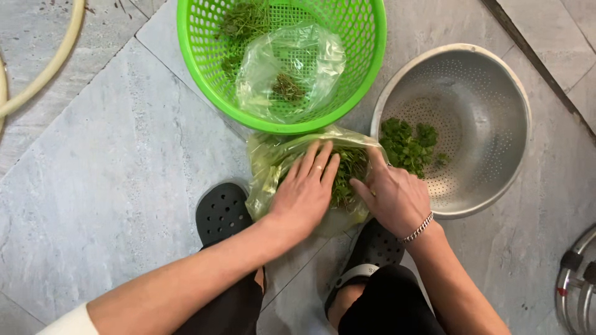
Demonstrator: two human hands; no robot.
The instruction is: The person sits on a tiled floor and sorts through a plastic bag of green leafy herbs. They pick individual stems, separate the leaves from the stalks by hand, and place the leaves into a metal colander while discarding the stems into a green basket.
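Left hand [304, 192] spread flat on clear bag of herbs [273, 167] lying on floor below green basket [198, 68], right hand [391, 195] loosely curled into greens [347, 170], metal colander [496, 87] just right.

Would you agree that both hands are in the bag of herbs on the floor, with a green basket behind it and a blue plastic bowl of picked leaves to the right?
Not quite: in the head view the bowl is a metal colander, not blue plastic. The rest holds: left hand and right hand are in the bag of herbs, with the green basket behind.
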